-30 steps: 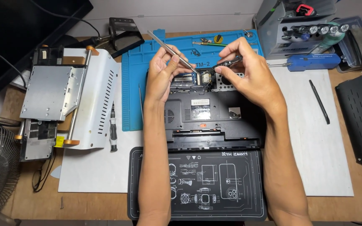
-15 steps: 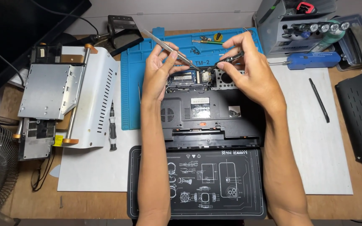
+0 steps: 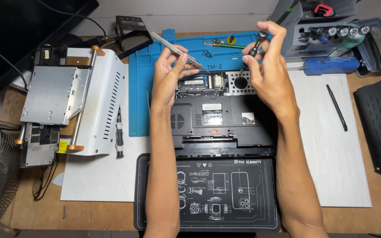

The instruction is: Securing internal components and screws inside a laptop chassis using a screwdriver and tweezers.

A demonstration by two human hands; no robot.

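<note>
Both hands raised over the open black laptop base (image 3: pixel 221 119).
My left hand (image 3: pixel 168 77) pinches slim silver metal tweezers (image 3: pixel 179 52); my right hand (image 3: pixel 267 72) grips a small grey screwdriver (image 3: pixel 254 48).

Two bare forearms, no sleeves; left hand (image 3: pixel 168 75) & right hand (image 3: pixel 267 72) ungloved; no rings/watch

This is an electronics repair workshop. A blue silicone work mat (image 3: pixel 164 88) with small part trays lies on a wooden table (image 3: pixel 5 110), and a black mat (image 3: pixel 208 194) printed with phone diagrams lies in front of it. A rack of screwdrivers (image 3: pixel 327 31) stands at the back, a precision screwdriver (image 3: pixel 119 132) lies loose, and an opened laptop base (image 3: pixel 221 119) shows its circuit boards.
</note>
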